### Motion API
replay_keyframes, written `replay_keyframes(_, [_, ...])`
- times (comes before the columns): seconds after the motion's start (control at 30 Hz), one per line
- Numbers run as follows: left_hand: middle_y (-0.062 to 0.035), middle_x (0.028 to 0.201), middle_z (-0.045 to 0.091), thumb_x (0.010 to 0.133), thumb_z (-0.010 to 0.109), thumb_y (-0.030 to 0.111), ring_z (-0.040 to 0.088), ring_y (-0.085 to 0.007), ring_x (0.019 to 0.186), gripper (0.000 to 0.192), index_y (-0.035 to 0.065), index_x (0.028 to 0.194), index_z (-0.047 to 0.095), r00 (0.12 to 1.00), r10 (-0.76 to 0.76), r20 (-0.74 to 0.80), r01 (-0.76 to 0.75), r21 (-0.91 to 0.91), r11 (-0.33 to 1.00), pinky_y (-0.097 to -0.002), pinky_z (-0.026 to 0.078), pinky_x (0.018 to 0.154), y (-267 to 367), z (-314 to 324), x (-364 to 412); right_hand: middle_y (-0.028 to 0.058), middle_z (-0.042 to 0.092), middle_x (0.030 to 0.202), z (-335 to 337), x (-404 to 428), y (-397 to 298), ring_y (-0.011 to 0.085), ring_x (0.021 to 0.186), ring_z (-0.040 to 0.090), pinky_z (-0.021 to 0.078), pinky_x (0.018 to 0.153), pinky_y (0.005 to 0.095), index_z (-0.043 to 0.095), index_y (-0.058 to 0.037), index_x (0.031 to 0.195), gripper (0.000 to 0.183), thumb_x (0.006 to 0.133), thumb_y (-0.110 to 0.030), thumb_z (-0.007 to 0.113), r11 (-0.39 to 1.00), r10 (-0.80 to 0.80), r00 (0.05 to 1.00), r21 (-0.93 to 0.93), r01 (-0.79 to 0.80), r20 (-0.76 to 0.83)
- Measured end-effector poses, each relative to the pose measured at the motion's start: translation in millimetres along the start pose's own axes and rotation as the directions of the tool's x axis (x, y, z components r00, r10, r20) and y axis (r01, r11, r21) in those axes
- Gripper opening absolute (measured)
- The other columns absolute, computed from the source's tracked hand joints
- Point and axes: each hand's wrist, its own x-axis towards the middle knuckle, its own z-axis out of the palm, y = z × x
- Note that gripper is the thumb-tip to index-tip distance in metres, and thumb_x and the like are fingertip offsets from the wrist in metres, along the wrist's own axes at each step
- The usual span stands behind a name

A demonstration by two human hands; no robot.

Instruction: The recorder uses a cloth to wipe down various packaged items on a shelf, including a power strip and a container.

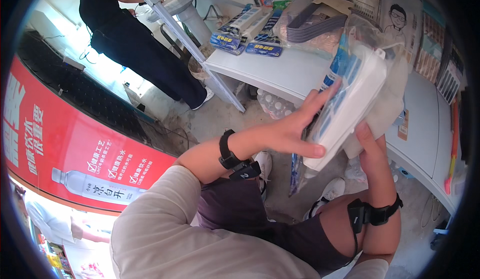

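My left hand (296,129) grips the near side of a white plastic power strip (352,106) in clear and blue packaging, its fingers on the front and the thumb at the lower end. On the right, my right hand (369,140) has its thumb on a whitish cloth or glove (388,99) pressed against the strip's back; most of its fingers are hidden. The strip is held tilted above the shelf's front edge. Similar packaged power strips (247,20) lie on the white shelf (270,72), beside a stack of grey hangers (317,27).
Packs of bottles (275,104) stand under the shelf. A metal shelf post (187,42) rises at its left end. Packaged goods (399,20) line the back right. A person in dark clothes (120,35) stands at a sink; a red banner (82,140) is at left.
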Motion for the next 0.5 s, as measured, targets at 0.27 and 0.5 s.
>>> replay_keyframes(0.27, [-0.0262, 0.118, 0.035, 0.066, 0.079, 0.045, 0.039, -0.0408, 0.112, 0.115, 0.0167, 0.152, 0.010, 0.965, -0.175, -0.193, 0.231, 0.319, 0.919, -0.0397, 0.028, 0.104, 14, -15, 2, 0.0130, 0.050, 0.130, 23, 4, -1, 0.0210, 0.118, 0.050, 0.0400, 0.099, 0.0330, 0.036, 0.0046, 0.136, 0.073, 0.082, -0.025, 0.073, 0.994, -0.077, 0.995, 0.085, 0.071, 0.067])
replay_keyframes(0.5, [-0.0229, 0.138, 0.035, 0.072, 0.079, 0.036, 0.035, -0.0312, 0.130, 0.107, 0.0138, 0.151, 0.011, 0.913, 0.185, -0.364, -0.043, 0.365, 0.930, -0.0437, 0.028, 0.108, 5, -24, -9, 0.0153, 0.052, 0.128, 28, 14, -11, 0.0224, 0.116, 0.053, 0.0440, 0.097, 0.0345, 0.038, 0.0039, 0.135, 0.060, 0.086, -0.015, 0.065, 0.921, 0.052, 0.989, 0.390, 0.005, -0.136])
